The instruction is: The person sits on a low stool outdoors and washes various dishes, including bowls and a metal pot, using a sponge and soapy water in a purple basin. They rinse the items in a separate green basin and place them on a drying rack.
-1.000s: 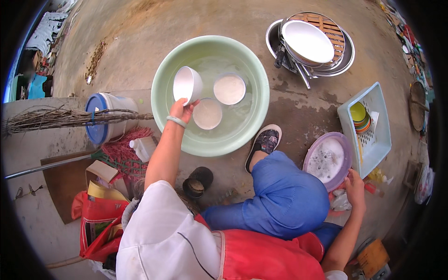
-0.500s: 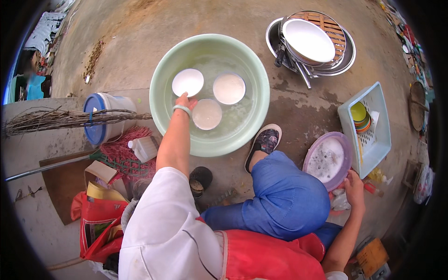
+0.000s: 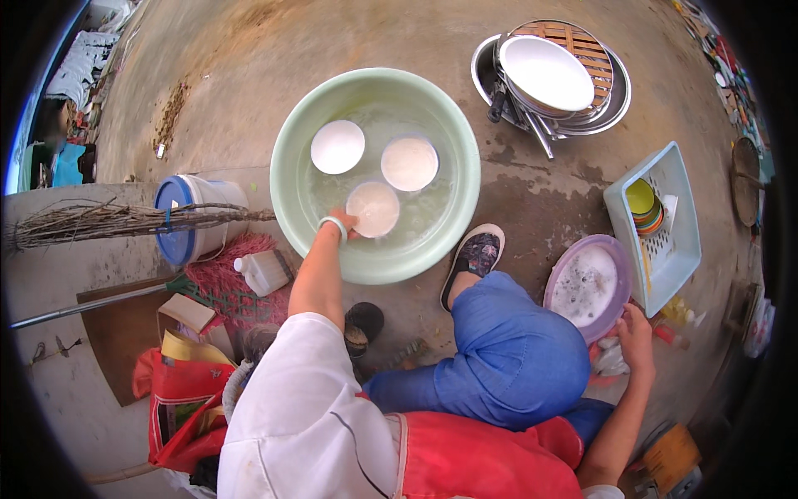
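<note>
A large pale green basin [image 3: 286,224] of cloudy water holds three white bowls. The nearest bowl [image 3: 373,209] has my left hand [image 3: 342,223] at its left rim, fingers closed on the edge. Behind it sits the far-left bowl [image 3: 338,147], apart from my hand, and to the right is another bowl [image 3: 410,164]. My right hand [image 3: 636,337] grips the near right rim of a purple basin [image 3: 619,309] with foamy suds inside. Its fingertips are partly hidden by the rim.
Beside the purple basin stands a light blue plastic basket [image 3: 676,270] with stacked coloured bowls [image 3: 641,200]. Farther back, a metal basin [image 3: 619,116] carries a white bowl [image 3: 546,73], a slatted rack and utensils. At left are a blue-lidded bucket [image 3: 173,220], a twig bundle [image 3: 100,223] and a plastic jug [image 3: 264,273].
My left hand has left the far-left bowl and moved nearer, to the left rim of the nearest bowl. My right hand stays at the purple basin's rim.
</note>
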The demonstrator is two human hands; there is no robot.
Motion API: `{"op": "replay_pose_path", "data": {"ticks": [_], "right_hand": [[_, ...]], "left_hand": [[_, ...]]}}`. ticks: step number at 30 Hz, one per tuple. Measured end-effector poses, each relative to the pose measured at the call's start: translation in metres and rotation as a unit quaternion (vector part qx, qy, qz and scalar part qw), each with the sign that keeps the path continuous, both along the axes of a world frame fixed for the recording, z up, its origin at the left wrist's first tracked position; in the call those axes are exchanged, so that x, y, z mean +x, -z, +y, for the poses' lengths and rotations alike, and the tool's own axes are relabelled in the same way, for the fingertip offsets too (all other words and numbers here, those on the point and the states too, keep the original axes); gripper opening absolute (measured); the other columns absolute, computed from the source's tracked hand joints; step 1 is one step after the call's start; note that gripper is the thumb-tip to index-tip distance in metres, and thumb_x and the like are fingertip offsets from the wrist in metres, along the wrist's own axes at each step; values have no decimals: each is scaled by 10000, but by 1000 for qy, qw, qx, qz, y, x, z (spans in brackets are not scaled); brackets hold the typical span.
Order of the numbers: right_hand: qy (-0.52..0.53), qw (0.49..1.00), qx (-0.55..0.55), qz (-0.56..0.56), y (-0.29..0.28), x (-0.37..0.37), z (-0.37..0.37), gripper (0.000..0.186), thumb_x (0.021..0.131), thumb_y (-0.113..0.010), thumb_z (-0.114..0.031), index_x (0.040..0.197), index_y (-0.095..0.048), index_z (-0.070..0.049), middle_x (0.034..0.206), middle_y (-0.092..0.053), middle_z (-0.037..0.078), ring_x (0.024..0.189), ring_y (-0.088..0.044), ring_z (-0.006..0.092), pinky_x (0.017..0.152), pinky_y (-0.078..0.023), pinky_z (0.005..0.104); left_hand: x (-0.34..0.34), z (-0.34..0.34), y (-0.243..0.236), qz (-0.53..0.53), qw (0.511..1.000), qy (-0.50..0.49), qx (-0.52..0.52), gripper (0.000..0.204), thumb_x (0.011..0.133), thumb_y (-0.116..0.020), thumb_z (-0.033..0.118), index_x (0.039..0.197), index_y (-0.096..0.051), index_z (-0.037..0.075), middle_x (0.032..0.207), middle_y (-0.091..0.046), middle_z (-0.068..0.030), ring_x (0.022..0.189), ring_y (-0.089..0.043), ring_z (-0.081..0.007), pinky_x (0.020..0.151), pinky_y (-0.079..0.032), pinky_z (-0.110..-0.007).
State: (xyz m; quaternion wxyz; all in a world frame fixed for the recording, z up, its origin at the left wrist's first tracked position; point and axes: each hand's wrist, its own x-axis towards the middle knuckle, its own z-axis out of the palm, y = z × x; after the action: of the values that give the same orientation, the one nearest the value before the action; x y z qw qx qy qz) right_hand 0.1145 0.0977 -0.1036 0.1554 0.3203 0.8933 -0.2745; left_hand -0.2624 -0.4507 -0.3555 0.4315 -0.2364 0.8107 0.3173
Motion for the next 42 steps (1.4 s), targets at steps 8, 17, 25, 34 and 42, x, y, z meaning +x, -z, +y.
{"op": "replay_pose_path", "data": {"ticks": [8, 17, 25, 34, 42], "right_hand": [[-25, 999, 15, 19, 5, 5, 4, 342, 830, -624, -18, 1166, -565, -2, 966, -630, 195, 823, -631, 278, 743, -500, 359], [11, 1000, -4, -4, 2, 8, 4, 343, 837, -623, -28, 1173, -563, -4, 957, -635, 188, 828, -630, 274, 770, -501, 364], [44, 999, -31, 1, 4, 10, 4, 353, 837, -618, -23, 1183, -555, 2, 946, -634, 189, 834, -631, 265, 772, -500, 364], [28, 999, -16, -9, -6, -1, -3, 351, 838, -616, -27, 1183, -560, 2, 969, -638, 193, 844, -638, 268, 763, -503, 362], [1, 1000, -5, 3, -5, 0, -1, 353, 837, -621, -32, 1183, -558, -5, 966, -640, 195, 853, -643, 276, 763, -504, 363]], "left_hand": [[36, 28, 12, -26, 959, -250, 130, 305, 840, -509, 74, 1114, -539, -57, 885, -647, -170, 765, -672, -262, 499, -555, -319], [53, 31, -18, 384, 922, -32, -16, 343, 881, -542, 98, 1215, -503, 34, 1030, -642, -213, 929, -637, -363, 796, -497, -402], [29, 38, -119, 632, 763, 136, 4, 439, 783, -548, -98, 1169, -544, 113, 1023, -640, -120, 931, -639, -323, 772, -506, -382], [-11, 97, -92, 524, 847, 86, -1, 260, 851, -560, 91, 1101, -588, 28, 1007, -614, -187, 1003, -583, -371, 871, -457, -433], [-44, 124, -29, 222, 971, -69, 59, 380, 791, -588, 140, 1079, -585, -108, 996, -660, -237, 769, -695, -312, 586, -601, -361]]}}
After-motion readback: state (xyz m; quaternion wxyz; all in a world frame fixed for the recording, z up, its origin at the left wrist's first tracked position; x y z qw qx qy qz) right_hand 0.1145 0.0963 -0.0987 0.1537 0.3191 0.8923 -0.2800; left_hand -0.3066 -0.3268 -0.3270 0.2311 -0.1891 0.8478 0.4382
